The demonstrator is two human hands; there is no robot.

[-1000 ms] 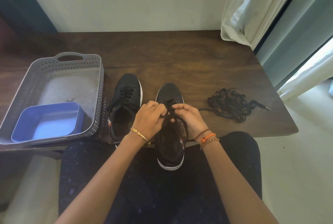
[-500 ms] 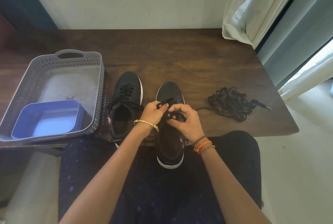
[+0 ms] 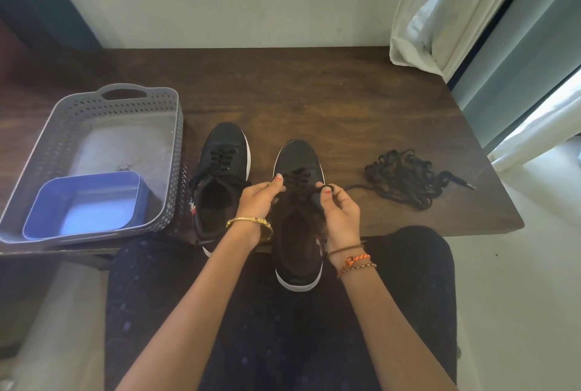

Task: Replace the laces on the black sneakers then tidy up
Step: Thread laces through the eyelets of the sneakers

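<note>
Two black low-top sneakers with white soles, both lying lengthwise away from the body, toes toward the wall. Nearer sneaker half off the front edge of the dark wooden table, heel over the lap, toe on the wood. Two hands over its laced throat — left hand with a gold bangle, fingers curled and pinching a strand of the black lace; right hand with three thread bracelets, thumb and forefinger pinching a small loop of the same lace. Second sneaker just left of the first, fully on the table, laced, lace ends loose. One loose tangle of black shoelaces right of the nearer sneaker, apart from it, metal tip pointing right. One grey perforated plastic basket left of the second sneaker — close beside it, one blue rectangular plastic tub in its near corner.
</note>
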